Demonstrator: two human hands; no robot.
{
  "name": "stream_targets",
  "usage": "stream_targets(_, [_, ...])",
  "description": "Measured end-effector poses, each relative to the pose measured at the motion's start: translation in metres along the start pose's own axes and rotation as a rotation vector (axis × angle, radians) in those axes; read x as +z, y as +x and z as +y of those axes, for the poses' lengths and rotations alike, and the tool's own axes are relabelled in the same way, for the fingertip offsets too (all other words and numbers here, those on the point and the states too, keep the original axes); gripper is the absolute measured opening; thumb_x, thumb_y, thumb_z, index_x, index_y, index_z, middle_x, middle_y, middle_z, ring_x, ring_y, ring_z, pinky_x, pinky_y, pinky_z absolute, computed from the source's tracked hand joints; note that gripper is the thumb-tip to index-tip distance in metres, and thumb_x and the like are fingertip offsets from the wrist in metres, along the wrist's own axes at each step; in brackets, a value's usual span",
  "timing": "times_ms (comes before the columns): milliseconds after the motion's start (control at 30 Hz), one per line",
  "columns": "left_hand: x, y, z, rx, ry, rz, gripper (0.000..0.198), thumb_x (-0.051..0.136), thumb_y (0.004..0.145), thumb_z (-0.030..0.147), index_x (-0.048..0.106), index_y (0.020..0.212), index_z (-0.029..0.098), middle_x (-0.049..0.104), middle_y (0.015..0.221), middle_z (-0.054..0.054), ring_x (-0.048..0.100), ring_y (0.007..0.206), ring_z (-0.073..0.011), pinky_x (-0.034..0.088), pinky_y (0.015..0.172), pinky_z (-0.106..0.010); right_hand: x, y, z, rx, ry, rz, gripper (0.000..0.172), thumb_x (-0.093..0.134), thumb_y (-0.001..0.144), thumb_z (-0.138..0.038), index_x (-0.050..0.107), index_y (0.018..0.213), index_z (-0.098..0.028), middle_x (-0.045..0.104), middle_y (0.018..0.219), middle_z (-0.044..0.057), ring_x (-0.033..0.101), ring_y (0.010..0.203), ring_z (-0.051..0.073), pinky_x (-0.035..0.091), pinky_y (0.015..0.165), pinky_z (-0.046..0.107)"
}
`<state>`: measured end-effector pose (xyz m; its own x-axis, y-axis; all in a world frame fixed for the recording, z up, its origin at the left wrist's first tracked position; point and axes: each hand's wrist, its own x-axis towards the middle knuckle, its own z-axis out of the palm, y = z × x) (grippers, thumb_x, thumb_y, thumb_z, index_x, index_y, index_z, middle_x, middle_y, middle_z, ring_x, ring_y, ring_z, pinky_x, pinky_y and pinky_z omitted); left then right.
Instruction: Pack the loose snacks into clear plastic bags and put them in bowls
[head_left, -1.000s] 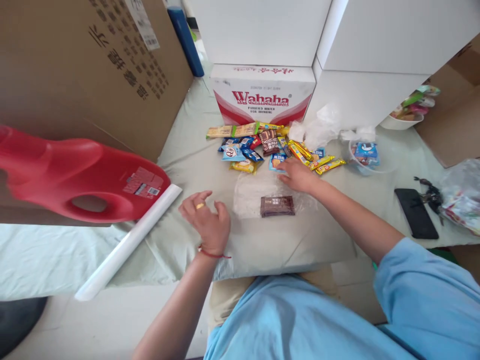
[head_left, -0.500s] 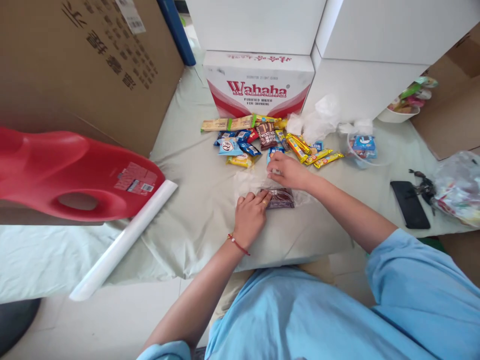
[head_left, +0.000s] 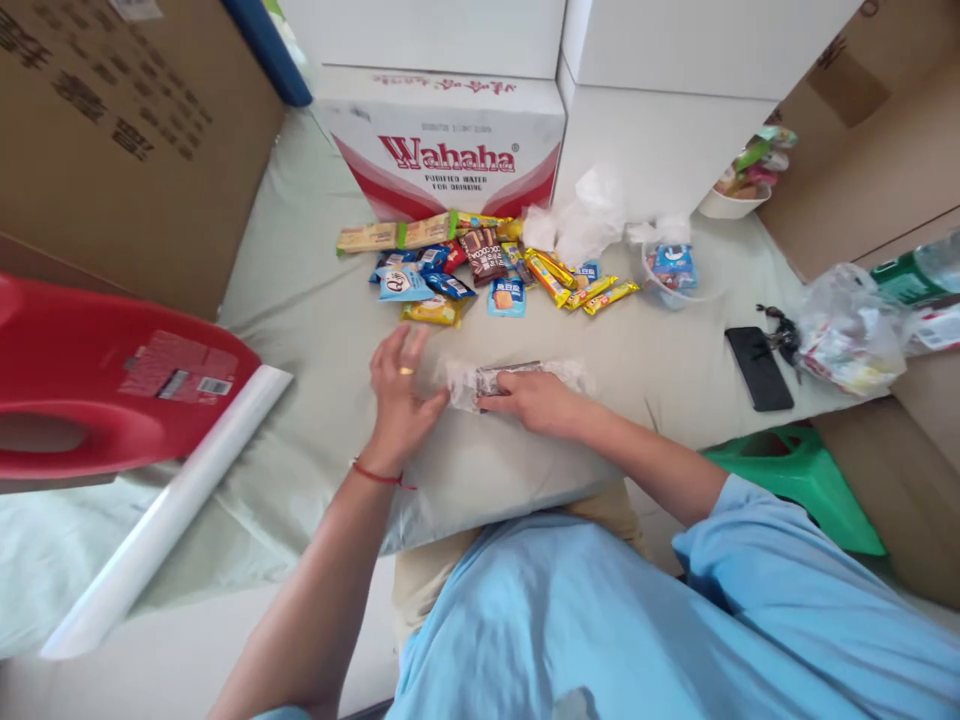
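A dark brown snack packet point(head_left: 491, 382) lies on the cloth in front of me, with clear plastic film point(head_left: 459, 383) around it and sticking out at both ends. My right hand point(head_left: 544, 402) is closed over the packet, its fingertips on the near side. Just left of the film is my left hand point(head_left: 401, 390), fingers spread and raised. Its thumb is at the film's left end; whether it touches cannot be made out. Beyond the hands is a spread of snacks, among them a brown Cococa packet point(head_left: 484, 257), a light blue packet point(head_left: 507, 297) and yellow sticks point(head_left: 551, 277).
A roll of film point(head_left: 169, 510) leans by a red plastic jug point(head_left: 135, 375) at left. The Wahaha box point(head_left: 450, 150) stands behind the snacks. At right are a clear tub point(head_left: 670, 275), a phone point(head_left: 759, 370) and keys point(head_left: 784, 338). A green stool point(head_left: 810, 490) is below the table.
My left hand has left the packet, moved left and spread its fingers. My right hand has come down onto the packet, which now has film over it. The view has shifted right.
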<state>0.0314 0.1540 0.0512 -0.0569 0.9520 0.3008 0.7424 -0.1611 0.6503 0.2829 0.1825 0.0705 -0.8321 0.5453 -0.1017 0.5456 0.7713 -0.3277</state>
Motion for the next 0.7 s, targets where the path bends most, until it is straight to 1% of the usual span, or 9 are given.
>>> stream_targets(33, [0.0, 0.006, -0.001, 0.051, 0.002, -0.081, 0.05, 0.071, 0.074, 0.024, 0.072, 0.123, 0.024, 0.053, 0.16, -0.01, 0.029, 0.159, -0.0332, 0.019, 0.132, -0.057, -0.002, 0.0, -0.001, -0.001, -0.004, -0.006, 0.042, 0.049, 0.107, -0.022, 0.066, 0.144, -0.034, 0.066, 0.112, 0.007, 0.057, 0.088, 0.02, 0.034, 0.069, 0.029])
stream_targets(100, [0.0, 0.012, -0.004, 0.079, -0.03, -0.231, 0.02, 0.062, 0.073, 0.017, 0.075, 0.087, 0.025, 0.071, 0.137, -0.007, 0.035, 0.157, -0.0318, 0.012, 0.132, -0.061, -0.004, 0.0, -0.001, -0.004, -0.009, -0.007, 0.042, 0.049, 0.107, -0.021, 0.065, 0.145, -0.033, 0.066, 0.111, 0.007, 0.058, 0.089, 0.019, 0.036, 0.071, 0.028])
stream_targets(200, [-0.005, 0.007, -0.014, -0.037, -0.199, -0.261, 0.018, 0.053, 0.077, 0.015, 0.057, 0.061, 0.023, 0.079, 0.104, -0.007, 0.059, 0.135, -0.028, 0.034, 0.126, -0.055, -0.004, -0.003, 0.0, -0.015, 0.025, 0.04, 0.048, 0.054, 0.104, -0.018, 0.058, 0.151, -0.026, 0.066, 0.113, 0.009, 0.061, 0.095, 0.021, 0.043, 0.079, 0.029])
stream_targets(300, [-0.008, -0.001, -0.02, -0.21, -0.281, -0.072, 0.022, 0.042, 0.091, 0.021, 0.059, 0.077, 0.021, 0.077, 0.113, -0.008, 0.063, 0.123, -0.0261, 0.049, 0.114, -0.049, -0.003, -0.007, 0.0, -0.059, 0.076, 0.101, 0.052, 0.059, 0.101, -0.02, 0.054, 0.153, -0.017, 0.066, 0.118, 0.013, 0.062, 0.104, 0.024, 0.048, 0.089, 0.033])
stream_targets(367, [-0.005, -0.002, -0.019, -0.272, -0.228, 0.015, 0.026, 0.041, 0.099, 0.03, 0.064, 0.098, 0.018, 0.071, 0.13, -0.01, 0.057, 0.132, -0.0296, 0.042, 0.12, -0.055, -0.002, -0.009, -0.001, -0.074, 0.078, 0.115, 0.048, 0.061, 0.101, -0.022, 0.058, 0.148, -0.015, 0.066, 0.119, 0.014, 0.062, 0.107, 0.025, 0.049, 0.092, 0.035])
stream_targets(433, [0.001, -0.001, -0.012, -0.263, -0.106, -0.021, 0.028, 0.059, 0.095, 0.043, 0.067, 0.105, 0.018, 0.061, 0.147, -0.013, 0.041, 0.148, -0.038, 0.027, 0.126, -0.063, -0.002, -0.009, -0.002, -0.068, 0.073, 0.112, 0.045, 0.062, 0.101, -0.024, 0.061, 0.145, -0.015, 0.066, 0.118, 0.014, 0.062, 0.107, 0.026, 0.049, 0.093, 0.036])
stream_targets(500, [0.003, -0.001, -0.004, -0.218, 0.019, -0.123, 0.028, 0.075, 0.082, 0.044, 0.07, 0.096, 0.02, 0.057, 0.15, -0.015, 0.033, 0.153, -0.0431, 0.022, 0.127, -0.066, -0.002, -0.009, -0.002, -0.055, 0.08, 0.103, 0.044, 0.062, 0.101, -0.024, 0.062, 0.144, -0.016, 0.066, 0.116, 0.013, 0.062, 0.105, 0.025, 0.049, 0.094, 0.035])
stream_targets(600, [-0.002, -0.007, 0.015, -0.232, 0.052, -0.19, 0.019, 0.071, 0.08, 0.038, 0.068, 0.085, 0.02, 0.069, 0.118, -0.014, 0.062, 0.12, -0.0341, 0.047, 0.111, -0.054, -0.001, -0.008, -0.003, -0.043, 0.091, 0.086, 0.045, 0.062, 0.1, -0.022, 0.063, 0.145, -0.016, 0.065, 0.114, 0.012, 0.061, 0.103, 0.025, 0.049, 0.093, 0.036])
stream_targets(700, [-0.005, -0.012, 0.042, -0.325, -0.091, -0.158, 0.018, 0.065, 0.084, 0.04, 0.065, 0.083, 0.022, 0.066, 0.082, -0.002, 0.065, 0.077, -0.0206, 0.056, 0.081, -0.037, 0.003, -0.007, -0.006, -0.035, 0.087, 0.099, 0.045, 0.059, 0.101, -0.02, 0.062, 0.145, -0.017, 0.065, 0.113, 0.012, 0.06, 0.105, 0.026, 0.049, 0.095, 0.038])
